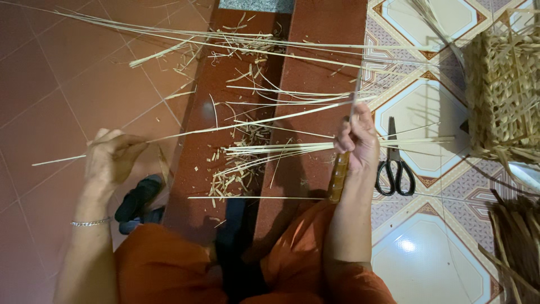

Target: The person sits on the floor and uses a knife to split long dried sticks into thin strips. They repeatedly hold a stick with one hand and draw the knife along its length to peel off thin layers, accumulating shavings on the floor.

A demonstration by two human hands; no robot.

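Left hand (111,156) closed, fingers pinched on a long thin bamboo strip (236,125). The strip runs from past the left hand, across the red tile step (315,34), up to the right hand. Right hand (356,138) closed in a fist around a knife with a wooden handle (337,177) — handle sticks out below the fist, blade (356,90) points up and meets the strip near its right end.

Around the hands: loose strips and shavings (242,163) scattered on the step between them. Black-handled scissors (395,163) lie on the patterned floor tile just right of the right hand. Half-woven basket (503,90) at far right — well apart from both hands. Silver bracelet (90,223) on left wrist.
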